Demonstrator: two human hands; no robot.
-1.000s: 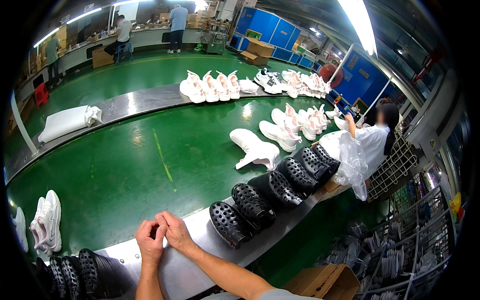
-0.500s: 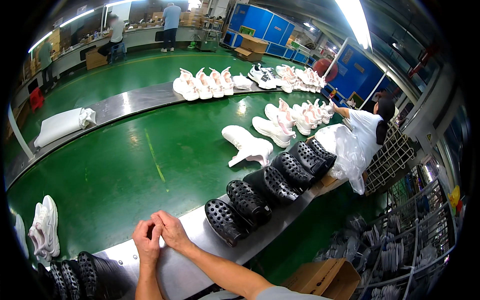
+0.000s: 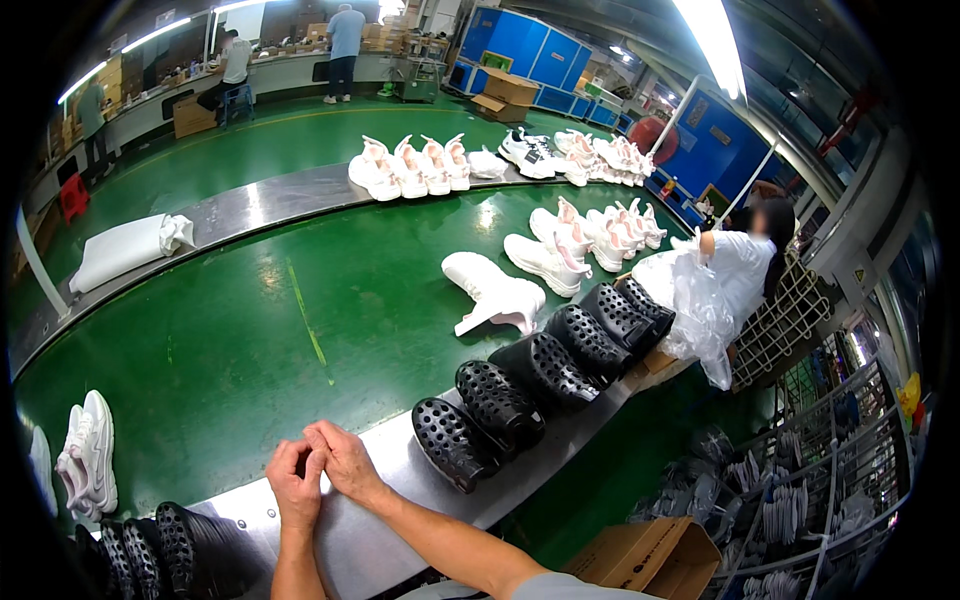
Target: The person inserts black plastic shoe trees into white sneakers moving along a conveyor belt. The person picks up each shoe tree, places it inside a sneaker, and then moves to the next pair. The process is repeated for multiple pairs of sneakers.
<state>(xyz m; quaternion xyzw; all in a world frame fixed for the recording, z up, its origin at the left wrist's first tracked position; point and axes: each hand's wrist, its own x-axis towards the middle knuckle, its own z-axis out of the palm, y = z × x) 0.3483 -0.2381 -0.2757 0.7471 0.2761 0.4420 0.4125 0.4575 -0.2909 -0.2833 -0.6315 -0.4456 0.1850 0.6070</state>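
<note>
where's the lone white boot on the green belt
In the head view the white boot lies on the green belt, right of centre, just beyond the row of black perforated shoes and left of the white sneakers, well ahead of both hands.

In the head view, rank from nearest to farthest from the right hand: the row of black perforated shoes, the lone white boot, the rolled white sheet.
From the right hand:
1. Black perforated shoes, just right, on the metal rim.
2. White boot, farther up-right, on green.
3. Rolled white sheet, far upper left.

Hands, left [image 3: 296,487] and right [image 3: 345,462], touching above steel rim [image 3: 400,470]; perforated clogs [image 3: 545,375] in row to right; more clogs [image 3: 160,550] lower left; sneakers [image 3: 590,235] behind.
</note>
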